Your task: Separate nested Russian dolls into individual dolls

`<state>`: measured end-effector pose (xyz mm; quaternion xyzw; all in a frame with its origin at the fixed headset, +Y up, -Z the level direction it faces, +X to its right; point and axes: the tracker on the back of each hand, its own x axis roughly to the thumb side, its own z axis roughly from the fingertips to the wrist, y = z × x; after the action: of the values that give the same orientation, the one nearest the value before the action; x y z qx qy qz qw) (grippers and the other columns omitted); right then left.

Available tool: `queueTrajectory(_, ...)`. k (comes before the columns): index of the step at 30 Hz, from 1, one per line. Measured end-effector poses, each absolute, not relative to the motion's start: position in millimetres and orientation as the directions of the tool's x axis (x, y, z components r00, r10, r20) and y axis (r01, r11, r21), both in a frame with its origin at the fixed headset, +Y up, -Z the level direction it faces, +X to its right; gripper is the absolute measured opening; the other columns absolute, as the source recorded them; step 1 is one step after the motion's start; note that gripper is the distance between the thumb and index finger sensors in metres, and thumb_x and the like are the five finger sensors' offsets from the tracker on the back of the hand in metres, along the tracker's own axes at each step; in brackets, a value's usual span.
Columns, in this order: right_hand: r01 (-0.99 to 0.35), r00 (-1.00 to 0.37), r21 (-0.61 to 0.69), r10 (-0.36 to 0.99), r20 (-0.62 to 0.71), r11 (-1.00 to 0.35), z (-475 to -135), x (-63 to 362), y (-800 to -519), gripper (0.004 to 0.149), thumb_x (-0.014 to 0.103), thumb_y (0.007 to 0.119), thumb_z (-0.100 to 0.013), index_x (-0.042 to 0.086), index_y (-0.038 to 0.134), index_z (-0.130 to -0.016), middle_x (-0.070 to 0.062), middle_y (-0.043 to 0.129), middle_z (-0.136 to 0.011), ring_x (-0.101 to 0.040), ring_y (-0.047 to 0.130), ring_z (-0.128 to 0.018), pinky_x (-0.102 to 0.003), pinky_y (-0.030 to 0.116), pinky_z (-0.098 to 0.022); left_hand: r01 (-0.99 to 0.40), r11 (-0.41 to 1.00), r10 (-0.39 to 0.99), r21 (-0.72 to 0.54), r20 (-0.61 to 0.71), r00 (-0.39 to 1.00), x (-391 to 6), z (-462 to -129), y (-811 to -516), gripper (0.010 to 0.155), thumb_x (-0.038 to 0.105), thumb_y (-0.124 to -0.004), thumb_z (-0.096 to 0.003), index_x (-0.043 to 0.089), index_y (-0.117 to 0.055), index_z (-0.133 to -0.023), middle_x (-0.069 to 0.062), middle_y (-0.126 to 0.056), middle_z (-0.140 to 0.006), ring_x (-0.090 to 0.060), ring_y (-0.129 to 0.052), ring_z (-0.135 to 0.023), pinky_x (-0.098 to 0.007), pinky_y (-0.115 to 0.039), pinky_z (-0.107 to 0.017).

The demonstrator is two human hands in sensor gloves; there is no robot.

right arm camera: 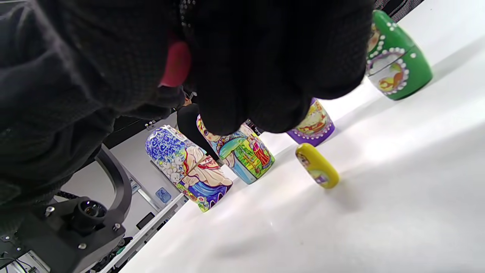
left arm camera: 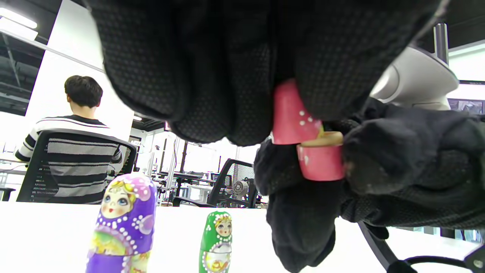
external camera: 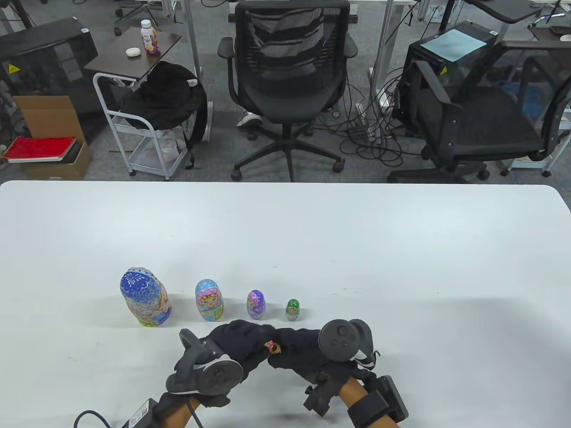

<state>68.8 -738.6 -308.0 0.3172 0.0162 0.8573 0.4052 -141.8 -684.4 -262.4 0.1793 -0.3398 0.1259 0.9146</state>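
pink doll is split, top half cocked off its base so the bare wood lip shows | yellow doll lying on the table under your hands | left hand pinches the top, right hand the base, knuckles together | four dolls just past your fingertips

Four dolls in a row, left hand and right hand meeting on small doll
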Motion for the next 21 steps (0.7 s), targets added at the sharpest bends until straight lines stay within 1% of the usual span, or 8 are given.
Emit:
queueTrajectory(1, -0.69, -0.463, 0.291, 0.713, 0.527, -0.663, -308.6, 68.7, -739.4, 0.061, 0.042, 0.092, -0.037, 0.004, 0.084, -0.085, -0.014, 0.106, -0.067, -0.034, 0.104, -0.061, -0.045, 0.088, -0.047, -0.363, 0.902, 0.12, 0.234, 0.67, 0.733, -141.4, -263.4, -684.8, 0.048, 0.043, -0.086, -0.0496, 0.023, -0.083, -0.093, -0.001, -0.1, -0.081, -0.023, -0.103, -0.069, -0.038, -0.09, -0.053)
queueTrajectory(5, -0.69, -0.463, 0.294, 0.716, 0.523, -0.661, -309.0, 68.8, -738.9, 0.061, 0.041, 0.093, -0.037, 0.004, 0.084, -0.085, -0.014, 0.106, -0.067, -0.034, 0.104, -0.061, -0.045, 0.088, -0.048, -0.337, 0.909, 0.093, 0.246, 0.668, 0.739, -141.5, -262.8, -684.0, 0.047, 0.043, -0.086, -0.0497, 0.023, -0.083, -0.092, 0.0, -0.1, -0.08, -0.023, -0.103, -0.068, -0.038, -0.09, -0.052)
queueTrajectory(8, -0.696, -0.46, 0.284, 0.714, 0.528, -0.659, -307.6, 69.3, -737.0, 0.061, 0.041, 0.093, -0.037, 0.004, 0.084, -0.085, -0.013, 0.106, -0.067, -0.033, 0.104, -0.061, -0.044, 0.088, -0.047, -0.362, 0.901, 0.118, 0.238, 0.669, 0.734, -142.8, -262.3, -683.0, 0.047, 0.043, -0.086, -0.0496, 0.023, -0.083, -0.092, 0.0, -0.1, -0.08, -0.023, -0.104, -0.068, -0.038, -0.09, -0.052)
queueTrajectory(15, -0.692, -0.466, 0.285, 0.712, 0.525, -0.663, -308.2, 69.3, -737.0, 0.061, 0.04, 0.093, -0.037, 0.004, 0.084, -0.085, -0.013, 0.107, -0.066, -0.033, 0.105, -0.061, -0.043, 0.09, -0.047, -0.35, 0.908, 0.119, 0.23, 0.66, 0.742, -143.7, -262.3, -683.7, 0.047, 0.043, -0.085, -0.0498, 0.023, -0.083, -0.092, 0.0, -0.1, -0.079, -0.022, -0.104, -0.068, -0.038, -0.091, -0.052)
queueTrajectory(18, -0.7, -0.449, 0.315, 0.737, 0.504, -0.641, -309.4, 68.2, -738.0, 0.061, 0.037, 0.093, -0.037, 0.002, 0.083, -0.086, -0.014, 0.106, -0.067, -0.033, 0.106, -0.061, -0.042, 0.091, -0.047, -0.352, 0.908, 0.124, 0.228, 0.657, 0.744, -144.3, -263.7, -684.3, 0.047, 0.043, -0.085, -0.0498, 0.023, -0.083, -0.092, 0.0, -0.1, -0.079, -0.022, -0.104, -0.068, -0.038, -0.091, -0.052)
queueTrajectory(21, -0.681, -0.483, 0.291, 0.711, 0.511, -0.671, -308.6, 67.3, -736.4, 0.061, 0.037, 0.094, -0.037, 0.0, 0.083, -0.085, -0.013, 0.107, -0.065, -0.032, 0.107, -0.059, -0.042, 0.092, -0.045, -0.36, 0.906, 0.13, 0.225, 0.66, 0.74, -144.2, -264.0, -686.5, 0.047, 0.043, -0.085, -0.0498, 0.022, -0.083, -0.092, 0.0, -0.1, -0.079, -0.022, -0.104, -0.068, -0.038, -0.091, -0.052)
